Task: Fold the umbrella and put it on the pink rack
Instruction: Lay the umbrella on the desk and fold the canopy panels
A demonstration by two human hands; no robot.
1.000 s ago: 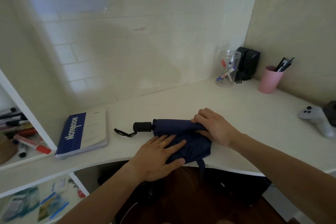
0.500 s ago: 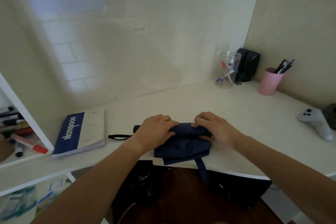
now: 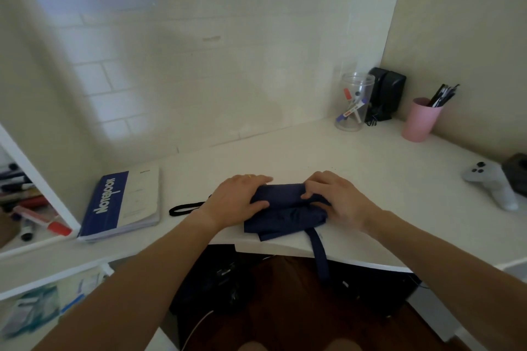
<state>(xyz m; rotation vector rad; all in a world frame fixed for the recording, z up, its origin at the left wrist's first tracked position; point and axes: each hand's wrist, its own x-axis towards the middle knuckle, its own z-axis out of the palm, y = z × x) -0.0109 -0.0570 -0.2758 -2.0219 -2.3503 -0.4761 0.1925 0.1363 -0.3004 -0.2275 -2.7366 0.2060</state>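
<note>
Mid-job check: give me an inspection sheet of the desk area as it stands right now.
Surface: white corner desk, umbrella near its front edge.
Job's things: navy fabric umbrella lying partly rolled; navy closing strap hangs over the edge; black wrist loop to its left. Pink rack: nothing seen.
Clutter: blue-and-white notebook, clear plastic jar of markers, pink pen cup, white game controller.
Grip: left hand and right hand grip the fabric.
Cables: thin white cable under the desk.
Surroundings: white tiled wall, left shelf with markers.

Bare forearms; gold ring (image 3: 249, 176), L hand (image 3: 238, 199).
</note>
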